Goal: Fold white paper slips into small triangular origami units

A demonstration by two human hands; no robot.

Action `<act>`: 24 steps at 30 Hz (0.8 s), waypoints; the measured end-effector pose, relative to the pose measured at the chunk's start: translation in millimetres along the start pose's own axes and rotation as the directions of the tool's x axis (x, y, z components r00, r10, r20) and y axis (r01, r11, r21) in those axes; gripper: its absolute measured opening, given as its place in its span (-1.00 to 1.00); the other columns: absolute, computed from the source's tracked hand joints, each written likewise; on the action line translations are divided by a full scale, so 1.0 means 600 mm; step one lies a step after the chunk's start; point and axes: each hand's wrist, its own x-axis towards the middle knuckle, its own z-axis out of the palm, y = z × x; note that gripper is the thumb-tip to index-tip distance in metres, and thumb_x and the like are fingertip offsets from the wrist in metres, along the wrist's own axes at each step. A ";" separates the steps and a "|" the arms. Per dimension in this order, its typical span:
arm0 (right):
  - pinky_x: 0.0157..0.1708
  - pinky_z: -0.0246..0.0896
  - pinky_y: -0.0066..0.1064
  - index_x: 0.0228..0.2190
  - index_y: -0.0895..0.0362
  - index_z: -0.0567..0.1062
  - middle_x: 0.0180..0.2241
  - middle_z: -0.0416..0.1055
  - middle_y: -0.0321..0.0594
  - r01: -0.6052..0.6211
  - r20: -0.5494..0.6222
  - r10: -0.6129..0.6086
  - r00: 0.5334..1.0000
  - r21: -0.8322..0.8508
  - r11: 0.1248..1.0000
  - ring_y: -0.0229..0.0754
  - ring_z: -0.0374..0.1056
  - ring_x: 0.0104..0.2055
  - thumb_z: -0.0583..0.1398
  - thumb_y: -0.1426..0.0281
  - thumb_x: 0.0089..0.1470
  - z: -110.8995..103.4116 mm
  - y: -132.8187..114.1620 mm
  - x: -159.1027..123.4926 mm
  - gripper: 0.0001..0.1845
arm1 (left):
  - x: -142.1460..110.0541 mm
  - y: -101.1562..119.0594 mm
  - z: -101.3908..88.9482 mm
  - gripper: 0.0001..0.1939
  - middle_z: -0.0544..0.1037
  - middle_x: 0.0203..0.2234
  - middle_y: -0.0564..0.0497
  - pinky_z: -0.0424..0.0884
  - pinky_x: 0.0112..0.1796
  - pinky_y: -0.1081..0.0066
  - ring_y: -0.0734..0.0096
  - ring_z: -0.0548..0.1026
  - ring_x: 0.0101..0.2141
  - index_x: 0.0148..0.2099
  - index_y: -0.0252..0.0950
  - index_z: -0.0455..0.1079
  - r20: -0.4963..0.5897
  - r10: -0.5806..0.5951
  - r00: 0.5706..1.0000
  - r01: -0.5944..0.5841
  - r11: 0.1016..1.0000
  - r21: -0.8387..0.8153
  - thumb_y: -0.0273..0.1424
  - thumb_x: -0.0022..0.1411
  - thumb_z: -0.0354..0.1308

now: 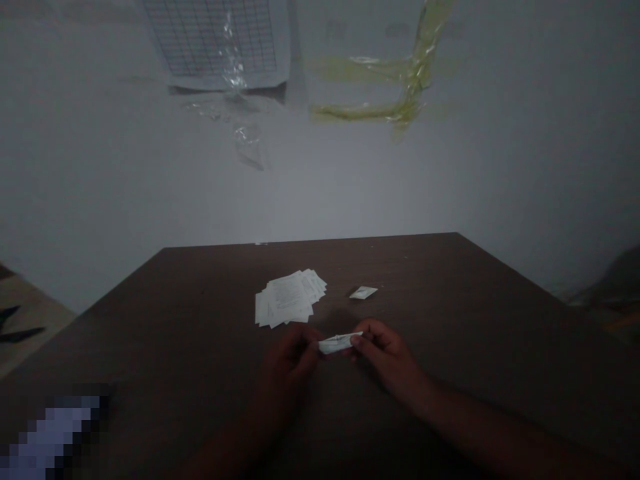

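Note:
A small folded piece of white paper [336, 343] is held between my two hands, just above the table. My left hand [296, 357] pinches its left end, and my right hand [387, 350] grips the right end with the thumb on top. Beyond my left hand lies a loose, fanned pile of printed paper sheets [287, 300]. Another small folded paper [363, 293], diamond-shaped, rests on the table past my right hand. The fingers behind the held paper are partly hidden, and the light is dim.
The dark brown table [475, 320] reaches back to a pale wall [350, 193]. Taped to that wall is a gridded sheet [215, 40], with yellow tape [360, 113] to its right. A pixelated bright object [53, 433] sits at the lower left.

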 end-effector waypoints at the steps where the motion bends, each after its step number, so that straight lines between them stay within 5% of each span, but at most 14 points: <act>1: -0.22 0.40 -0.28 -0.33 0.03 0.55 -0.39 0.54 -0.24 0.008 0.004 -0.008 1.000 -0.002 1.000 -0.09 0.46 -0.29 0.47 -0.20 0.23 0.001 0.000 -0.001 -0.43 | -0.001 -0.006 0.003 -0.69 0.69 -0.31 -0.05 0.54 -0.16 0.23 0.13 0.64 -0.25 -0.24 -0.16 0.45 0.011 -0.007 1.000 0.007 1.000 -0.003 -0.09 0.49 0.18; 4: -0.24 0.36 -0.29 -0.32 0.02 0.56 -0.38 0.52 -0.26 0.050 0.006 -0.050 0.999 -0.077 0.996 -0.10 0.42 -0.30 0.45 -0.14 0.26 0.001 0.004 -0.003 -0.50 | -0.001 -0.016 0.010 -0.80 0.68 -0.32 -0.02 0.56 -0.18 0.26 0.15 0.64 -0.28 -0.15 -0.15 0.48 0.051 -0.018 0.999 0.016 0.999 0.050 -0.16 0.44 0.20; 10: -0.29 0.30 -0.30 -0.28 0.01 0.58 -0.38 0.47 -0.28 0.094 -0.015 -0.099 0.995 -0.203 0.975 -0.09 0.36 -0.30 0.42 -0.07 0.31 -0.004 0.012 -0.005 -0.58 | -0.005 0.008 0.009 -0.86 0.77 -0.14 -0.05 0.58 -0.04 0.23 0.08 0.71 -0.12 -0.06 -0.12 0.57 0.142 0.119 0.983 -0.144 0.974 0.177 -0.30 0.38 0.22; 18: -0.32 0.25 -0.37 -0.25 0.01 0.58 -0.41 0.42 -0.39 0.005 0.076 -0.004 0.997 -0.010 1.000 -0.19 0.35 -0.35 0.62 0.01 0.07 0.006 0.007 0.000 -0.51 | 0.005 0.034 0.002 -0.90 0.64 -0.40 0.08 0.52 -0.21 0.31 0.20 0.61 -0.32 -0.24 -0.15 0.47 0.159 -0.036 0.987 -0.002 0.974 0.228 -0.29 0.35 0.27; 21: -0.32 0.29 -0.37 -0.27 0.00 0.61 -0.43 0.44 -0.38 -0.013 0.069 0.011 0.998 0.018 1.000 -0.18 0.37 -0.36 0.62 0.01 0.07 0.003 0.009 0.005 -0.54 | 0.005 0.037 0.003 -0.89 0.62 -0.40 0.08 0.49 -0.24 0.32 0.21 0.59 -0.34 -0.19 -0.15 0.47 0.157 -0.111 0.981 0.074 0.972 0.222 -0.26 0.37 0.29; 24: -0.26 0.39 -0.32 -0.32 0.01 0.64 -0.41 0.52 -0.31 -0.020 0.093 0.017 0.996 0.028 0.999 -0.12 0.45 -0.31 0.60 0.02 0.09 0.000 0.012 0.006 -0.59 | 0.004 0.036 0.001 -0.92 0.68 -0.31 0.03 0.52 -0.17 0.29 0.18 0.63 -0.27 -0.13 -0.15 0.53 0.199 -0.078 0.977 0.028 0.970 0.243 -0.30 0.38 0.28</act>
